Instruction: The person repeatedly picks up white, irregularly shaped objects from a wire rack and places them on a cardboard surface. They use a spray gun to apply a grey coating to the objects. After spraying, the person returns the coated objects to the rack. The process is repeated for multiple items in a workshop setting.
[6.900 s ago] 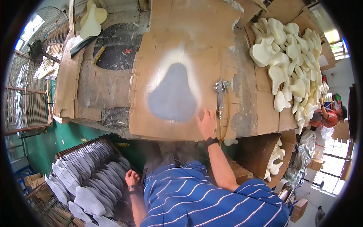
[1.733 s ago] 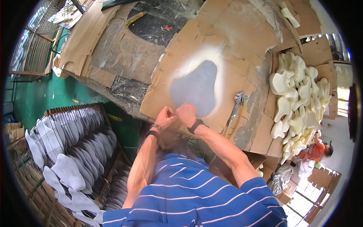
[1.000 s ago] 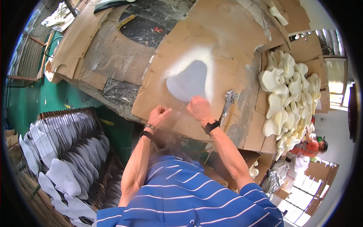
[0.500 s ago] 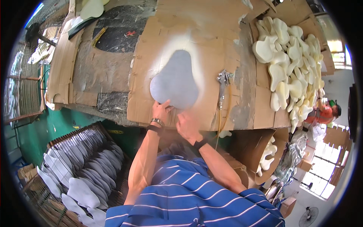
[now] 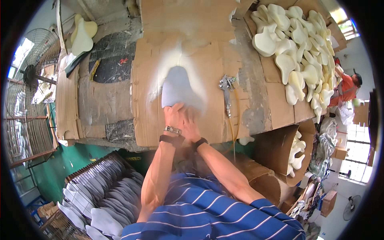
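The grey sheet [image 5: 176,86] is now met by left hand [image 5: 173,117] and right hand [image 5: 191,127] together, suggesting two-handed handling; grip closure cannot be told.

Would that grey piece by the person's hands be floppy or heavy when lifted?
The grey piece is probably light, since it looks thin. It may flex somewhat: similar pieces at lower left look gently curved. Rolling seems unlikely, given its broad shape.

The grey saddle-shaped piece [image 5: 176,82] looks smooth and matt; the cardboard sheet [image 5: 150,124], dull; the spray gun [image 5: 227,92], shiny metal; the cream saddle pads [image 5: 286,66], smooth, foam-like.
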Available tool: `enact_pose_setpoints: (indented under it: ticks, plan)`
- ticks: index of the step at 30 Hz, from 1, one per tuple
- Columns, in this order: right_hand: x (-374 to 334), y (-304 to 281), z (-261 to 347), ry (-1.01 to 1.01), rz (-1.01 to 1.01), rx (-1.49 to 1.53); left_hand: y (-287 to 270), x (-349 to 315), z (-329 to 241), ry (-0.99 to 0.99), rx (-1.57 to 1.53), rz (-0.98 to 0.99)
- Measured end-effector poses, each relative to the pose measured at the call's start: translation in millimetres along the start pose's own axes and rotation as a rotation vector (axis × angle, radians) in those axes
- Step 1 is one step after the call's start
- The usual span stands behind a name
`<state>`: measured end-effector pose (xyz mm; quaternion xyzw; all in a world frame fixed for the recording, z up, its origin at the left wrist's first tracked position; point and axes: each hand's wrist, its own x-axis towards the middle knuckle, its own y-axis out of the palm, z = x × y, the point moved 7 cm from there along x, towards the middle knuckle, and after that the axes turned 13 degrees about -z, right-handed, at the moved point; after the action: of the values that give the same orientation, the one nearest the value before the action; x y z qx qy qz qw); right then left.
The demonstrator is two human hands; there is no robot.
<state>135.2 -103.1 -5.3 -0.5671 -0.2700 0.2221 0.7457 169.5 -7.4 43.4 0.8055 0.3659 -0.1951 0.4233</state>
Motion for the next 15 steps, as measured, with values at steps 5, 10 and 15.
enact_pose_setpoints:
  ticks: [5, 10, 15]
  plan:
    - [2.4, 4.9, 0.2, -0.017, 0.093, -0.154, 49.9, -36.0, -48.0, 0.069, -0.149, 0.036]
    - [4.7, 2.1, 1.6, 0.074, 0.102, -0.100, 76.7, -93.8, -121.0, 0.274, -0.177, 0.274]
    - [3.9, 20.1, -7.6, 0.104, 0.194, 0.212, 41.4, -150.6, -162.5, 0.332, -0.111, 0.119]
